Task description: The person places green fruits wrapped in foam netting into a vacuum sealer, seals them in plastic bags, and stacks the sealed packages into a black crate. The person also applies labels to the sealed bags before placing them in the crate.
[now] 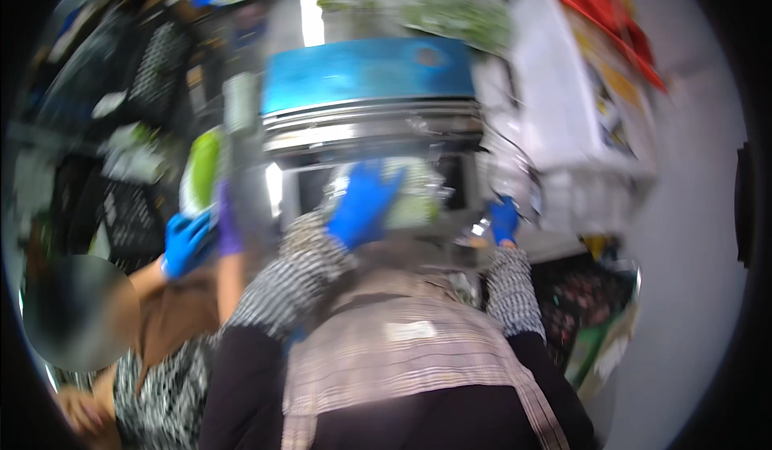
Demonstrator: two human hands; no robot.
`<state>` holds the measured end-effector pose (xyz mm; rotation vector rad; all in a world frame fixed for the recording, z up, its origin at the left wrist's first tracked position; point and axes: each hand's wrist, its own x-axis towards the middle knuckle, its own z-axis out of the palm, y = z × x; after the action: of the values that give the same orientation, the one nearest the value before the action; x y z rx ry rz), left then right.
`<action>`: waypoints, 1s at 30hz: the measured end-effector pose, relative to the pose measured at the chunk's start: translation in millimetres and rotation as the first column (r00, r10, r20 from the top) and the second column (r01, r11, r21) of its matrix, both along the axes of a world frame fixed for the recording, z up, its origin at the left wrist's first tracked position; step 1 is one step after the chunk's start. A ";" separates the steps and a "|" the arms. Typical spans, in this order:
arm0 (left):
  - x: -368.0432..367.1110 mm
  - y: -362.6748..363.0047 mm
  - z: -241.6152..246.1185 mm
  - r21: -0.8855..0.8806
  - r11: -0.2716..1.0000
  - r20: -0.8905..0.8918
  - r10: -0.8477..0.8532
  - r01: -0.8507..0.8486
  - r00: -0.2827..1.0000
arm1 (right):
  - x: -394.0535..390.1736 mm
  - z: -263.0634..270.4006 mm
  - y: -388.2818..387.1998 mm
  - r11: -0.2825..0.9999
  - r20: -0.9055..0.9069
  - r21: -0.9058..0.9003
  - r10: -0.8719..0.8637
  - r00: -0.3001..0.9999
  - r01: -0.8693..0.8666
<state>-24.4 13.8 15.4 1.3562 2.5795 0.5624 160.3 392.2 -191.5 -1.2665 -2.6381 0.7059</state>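
Note:
My left hand, in a blue glove, lies with spread fingers over the left side of a pale green vegetable in clear, shiny plastic. Motion blur hides how firmly it touches the pack. The pack sits on the dark plate of a steel bench machine, likely a film wrapper, with a blue panel behind it. Further right, my right hand, also blue-gloved, is beside the machine's right edge, close to a small shiny object. Its fingers are too blurred to show a grip.
At left, a co-worker's blue-gloved hand touches a green and white vegetable; a purple-gloved hand is beside it. Bagged greens lie behind the machine. A white box stands right, a dark crate below it. A cable runs between.

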 end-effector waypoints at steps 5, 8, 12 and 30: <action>16.3 -6.6 4.6 -0.115 0.989 -0.047 0.086 -0.091 0.995 | 2.8 25.9 21.3 0.964 -0.265 -0.235 -0.188 0.946 0.126; 11.9 1.3 4.5 -0.162 0.985 -0.064 0.044 -0.054 0.997 | 7.0 15.6 30.7 0.938 -0.324 -0.324 -0.230 0.918 0.121; 15.5 -9.1 11.4 -0.145 0.986 -0.029 0.077 -0.081 0.997 | -1.0 10.7 6.6 0.976 -0.176 -0.146 0.135 0.975 -0.161; 21.8 -22.8 -19.4 0.221 0.967 0.051 0.120 -0.128 0.991 | 96.0 138.2 -35.8 0.858 0.148 -0.255 0.490 0.859 -0.446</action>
<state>-2.7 -9.0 -4.0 1.2362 2.6491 0.9149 256.3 356.4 -53.3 -0.7559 -3.1653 0.9929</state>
